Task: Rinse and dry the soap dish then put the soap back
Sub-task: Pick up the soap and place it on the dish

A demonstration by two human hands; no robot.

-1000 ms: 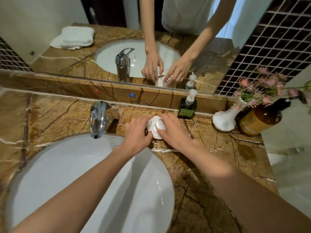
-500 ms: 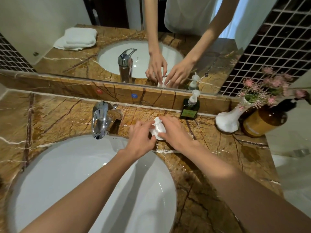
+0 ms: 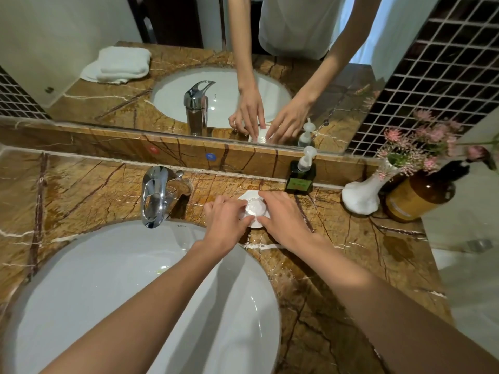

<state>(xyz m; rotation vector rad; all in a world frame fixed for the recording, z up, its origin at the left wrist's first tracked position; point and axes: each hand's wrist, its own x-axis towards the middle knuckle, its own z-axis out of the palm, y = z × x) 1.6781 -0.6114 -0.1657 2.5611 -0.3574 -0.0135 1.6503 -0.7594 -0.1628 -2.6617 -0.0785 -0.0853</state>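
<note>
While gripping the round white soap (image 3: 254, 207) between fingertips, the left hand (image 3: 226, 222) and right hand (image 3: 284, 217) are steadying it over the white scalloped ceramic soap dish (image 3: 246, 195) at frame centre, apparently reseating it.

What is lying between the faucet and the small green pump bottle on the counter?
In the head view, both hands, left hand and right hand, hold the white soap dish with the round soap there.

My left hand (image 3: 225, 221) and right hand (image 3: 283, 220) meet on the soap (image 3: 254, 207), which sits in the soap dish (image 3: 247, 196) on the counter (image 3: 337, 265), right of the tap (image 3: 154, 195) and behind the basin's (image 3: 108, 279) rim. Behind the dish stands a pump bottle (image 3: 301, 174); farther right, a vase (image 3: 361, 195), then a larger bottle (image 3: 421, 194).
</note>
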